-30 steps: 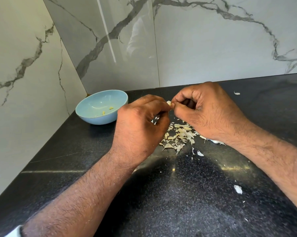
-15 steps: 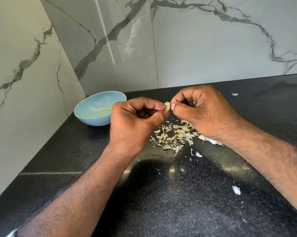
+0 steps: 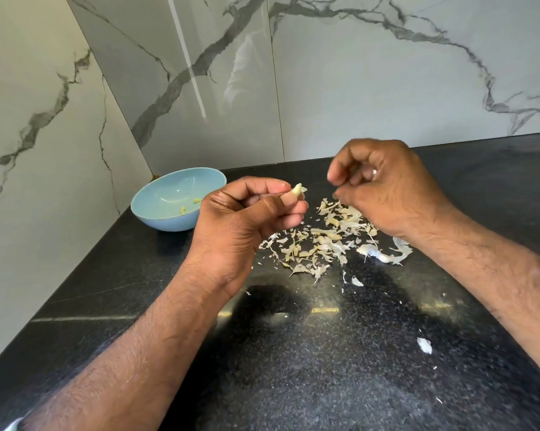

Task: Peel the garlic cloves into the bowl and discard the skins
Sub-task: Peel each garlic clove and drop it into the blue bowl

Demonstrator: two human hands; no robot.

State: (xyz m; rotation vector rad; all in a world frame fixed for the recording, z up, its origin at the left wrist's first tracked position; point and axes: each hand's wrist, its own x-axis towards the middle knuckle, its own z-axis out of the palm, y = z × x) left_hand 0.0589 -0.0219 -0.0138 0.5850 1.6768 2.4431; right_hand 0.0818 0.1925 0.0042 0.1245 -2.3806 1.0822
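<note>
A garlic clove (image 3: 297,190) is pinched between the thumb and forefinger of the left hand (image 3: 247,219), above the counter (image 3: 293,368); the right hand (image 3: 383,188) is held apart, fingers curled, whether anything is gripped cannot be told; skins (image 3: 321,241) are scattered beneath both; the bowl (image 3: 156,213) is seen left of the clove.

Both forearms are bare and hairy up to the wrists, with veins and tendons raised on the back of the left hand (image 3: 247,222) and the right hand (image 3: 386,188). The nails are short. A scrap of pale sleeve (image 3: 13,426) shows at the left elbow, at the frame's lower corner.
</note>
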